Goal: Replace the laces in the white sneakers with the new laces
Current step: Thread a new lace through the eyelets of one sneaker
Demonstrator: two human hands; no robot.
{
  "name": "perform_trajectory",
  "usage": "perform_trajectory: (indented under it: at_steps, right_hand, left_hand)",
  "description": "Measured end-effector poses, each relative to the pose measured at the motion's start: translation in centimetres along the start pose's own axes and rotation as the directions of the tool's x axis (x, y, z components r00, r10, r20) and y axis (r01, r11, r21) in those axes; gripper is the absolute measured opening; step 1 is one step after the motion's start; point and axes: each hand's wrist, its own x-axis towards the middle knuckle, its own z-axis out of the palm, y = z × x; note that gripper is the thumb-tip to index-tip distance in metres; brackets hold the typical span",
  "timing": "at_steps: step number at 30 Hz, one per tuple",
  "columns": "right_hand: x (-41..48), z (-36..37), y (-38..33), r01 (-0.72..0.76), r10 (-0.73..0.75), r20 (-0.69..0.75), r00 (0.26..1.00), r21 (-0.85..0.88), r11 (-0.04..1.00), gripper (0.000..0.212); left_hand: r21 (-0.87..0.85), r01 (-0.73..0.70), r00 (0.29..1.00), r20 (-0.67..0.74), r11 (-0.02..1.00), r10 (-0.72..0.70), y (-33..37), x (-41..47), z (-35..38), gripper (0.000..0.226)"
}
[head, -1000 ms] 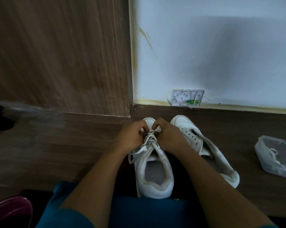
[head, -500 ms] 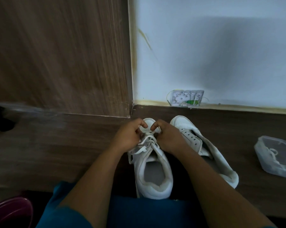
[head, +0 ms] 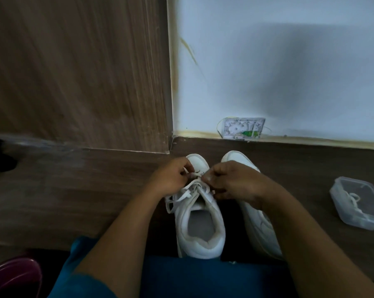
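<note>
Worktop (head: 52, 201): bare stretch at left. Left hand (head: 171, 179) and right hand (head: 231, 181), fingers curled, both pinch the lace (head: 182, 194) on the sneaker (head: 200, 229), whose heel sits at the near edge. Second sneaker (head: 258, 231) lies just beside it. Clear container (head: 358, 203) holding a coiled lace (head: 354, 197) sits well apart, far right.

Left hand (head: 171, 178) and right hand (head: 231, 181) pinch the white lace (head: 188, 191) over the near sneaker (head: 200, 220). Second sneaker (head: 257, 222) lies just beside it, right. Clear plastic container (head: 358, 203) with lace inside, well apart on wooden surface (head: 63, 190).
</note>
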Motion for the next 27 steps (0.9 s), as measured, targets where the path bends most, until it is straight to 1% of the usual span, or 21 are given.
perform_trajectory:
  at_steps: [1, 2, 3, 4, 5, 7, 9, 11, 13, 15, 17, 18, 19, 20, 21, 22, 24, 25, 26, 27]
  right_hand:
    - [-0.6, 0.0, 0.0, 0.028, -0.027, 0.012, 1.000, -0.140, 0.990, 0.014]
    - [-0.9, 0.2, 0.1, 0.046, -0.051, -0.011, 0.999, -0.273, 0.961, 0.013]
    - [-1.1, 0.4, 0.1, 0.044, -0.070, -0.061, 0.996, -0.362, 0.931, 0.012]
    - [-1.2, 0.6, 0.1, 0.029, -0.081, -0.119, 0.990, -0.391, 0.920, 0.009]
    - [-1.2, 0.8, 0.0, 0.016, -0.085, -0.164, 0.983, -0.379, 0.925, 0.007]
    - [-1.1, 0.8, 0.3, -0.004, -0.051, -0.198, 0.979, -0.265, 0.964, 0.013]
    - [-1.2, 0.7, 0.4, -0.017, -0.006, -0.183, 0.983, -0.122, 0.992, 0.021]
    - [-1.3, 0.6, 0.2, -0.031, 0.029, -0.177, 0.984, -0.009, 0.999, 0.025]
    - [-1.2, 0.6, 0.1, -0.057, 0.072, -0.152, 0.986, 0.100, 0.993, 0.025]
    - [-1.0, 0.6, 0.0, -0.094, 0.112, -0.112, 0.987, 0.153, 0.984, 0.024]
    - [-0.9, 0.5, -0.2, -0.122, 0.140, -0.083, 0.987, 0.193, 0.974, 0.024]
    - [-0.7, 0.5, -0.3, -0.127, 0.148, -0.079, 0.986, 0.220, 0.967, 0.021]
    - [-0.5, 0.6, -0.4, -0.127, 0.150, -0.081, 0.985, 0.231, 0.965, 0.016]
    - [-0.2, 0.7, -0.4, -0.114, 0.133, -0.085, 0.987, 0.203, 0.973, 0.012]
    - [-0.1, 0.7, -0.3, -0.087, 0.097, -0.079, 0.992, 0.124, 0.988, 0.015]
    - [0.0, 0.6, -0.2, -0.060, 0.061, -0.045, 0.997, 0.027, 0.998, 0.023]
    - [-0.3, 0.3, -0.3, -0.020, 0.026, 0.058, 0.998, -0.107, 0.994, 0.043]
    - [-0.5, 0.1, -0.4, -0.011, 0.024, 0.097, 0.995, -0.134, 0.991, 0.049]
    - [-0.6, 0.1, -0.5, -0.004, 0.021, 0.110, 0.994, -0.158, 0.987, 0.053]
    - [-0.7, 0.2, -0.5, 0.008, 0.011, 0.088, 0.996, -0.205, 0.979, 0.056]
  left_hand:
    - [0.011, -0.005, 1.000, 0.002, 1.000, 0.005, 0.1, 0.0, 0.0, 0.007]
    - [0.016, -0.015, 1.000, -0.002, 1.000, 0.015, 0.1, -0.1, 0.0, 0.013]
    - [0.021, -0.033, 0.999, -0.012, 0.999, 0.033, 0.2, -0.1, 0.1, 0.020]
    - [0.033, -0.049, 0.998, -0.022, 0.998, 0.050, 0.2, -0.1, 0.1, 0.027]
    - [0.044, -0.058, 0.998, -0.024, 0.997, 0.059, 0.2, -0.1, 0.1, 0.032]
    - [0.039, -0.057, 0.998, 0.009, 0.998, 0.057, 0.2, -0.3, -0.1, 0.036]
    - [-0.005, -0.037, 0.997, 0.065, 0.999, 0.038, 0.2, -0.4, -0.4, 0.036]
    - [-0.021, -0.038, 0.993, 0.115, 0.999, 0.040, 0.1, -0.5, -0.7, 0.034]
    - [-0.044, -0.056, 0.985, 0.161, 0.997, 0.062, 0.2, -0.7, -0.9, 0.035]
    - [-0.067, -0.062, 0.981, 0.179, 0.996, 0.073, 0.4, -0.9, -1.0, 0.031]
    - [-0.096, -0.035, 0.982, 0.182, 0.995, 0.052, 0.7, -1.1, -1.1, 0.019]
    - [-0.101, -0.021, 0.981, 0.191, 0.995, 0.040, 0.9, -1.2, -1.3, 0.014]
    - [-0.094, -0.009, 0.978, 0.209, 0.996, 0.029, 1.2, -1.4, -1.5, 0.013]
    - [-0.093, 0.005, 0.971, 0.237, 0.996, 0.018, 1.5, -1.6, -1.7, 0.016]
    - [-0.102, 0.021, 0.961, 0.277, 0.995, 0.008, 1.6, -1.8, -1.9, 0.021]
    - [-0.112, 0.036, 0.944, 0.329, 0.993, 0.003, 1.6, -2.1, -2.0, 0.030]
    - [-0.086, 0.055, 0.906, 0.422, 0.995, -0.013, 1.2, -2.8, -2.3, 0.058]
    - [-0.052, 0.051, 0.898, 0.439, 0.997, -0.023, 1.0, -3.0, -2.2, 0.071]
    - [-0.013, 0.046, 0.907, 0.419, 0.999, -0.036, 0.9, -3.1, -1.9, 0.078]
    - [0.030, 0.034, 0.928, 0.370, 0.999, -0.042, 0.8, -3.1, -1.5, 0.078]
